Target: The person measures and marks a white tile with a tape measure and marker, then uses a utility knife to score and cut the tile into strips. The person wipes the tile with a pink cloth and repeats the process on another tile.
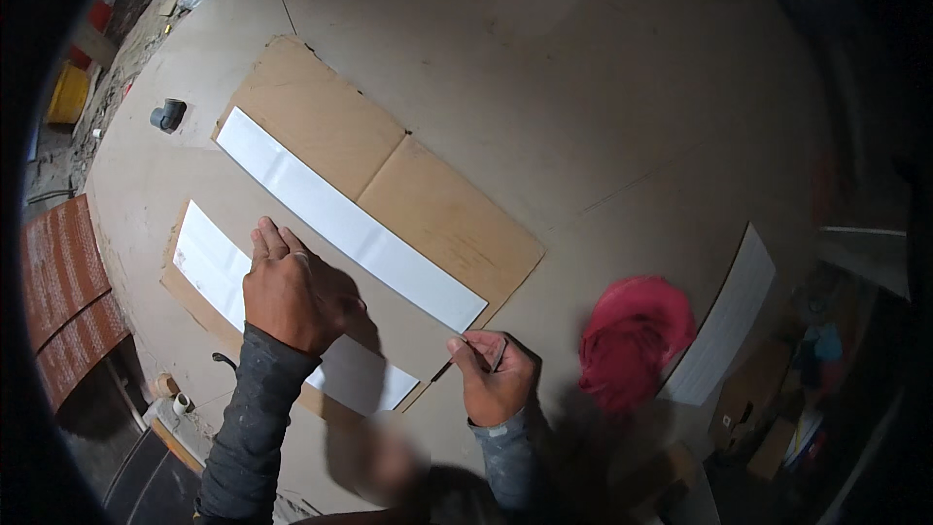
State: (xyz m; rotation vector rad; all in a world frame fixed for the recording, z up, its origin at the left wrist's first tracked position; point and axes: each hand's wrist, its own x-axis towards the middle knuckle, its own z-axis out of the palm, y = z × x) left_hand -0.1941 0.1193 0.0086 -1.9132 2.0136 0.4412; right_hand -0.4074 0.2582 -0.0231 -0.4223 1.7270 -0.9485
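Note:
My left hand point(292, 297) reaches over the nearer white strip point(209, 262), its fingers stretched out and with nothing visible in them. Its shadow falls across the strip's middle. Beyond it, a second long white strip point(340, 224) lies on a brown cardboard sheet point(442, 219). By that strip's near right corner, my right hand point(496, 379) is closed on a thin dark stick-like tool point(441, 371), whose tip points down to the left. The fingers hide most of this tool, so its exact kind is unclear.
A grey pipe fitting point(169, 116) sits left of the cardboard. To the right are a red cloth item point(637, 340) and another pale strip point(727, 321). Reddish-brown ridged sheets point(73, 262) and a yellow bucket point(68, 92) stand beyond the left edge of the large pale surface point(603, 136).

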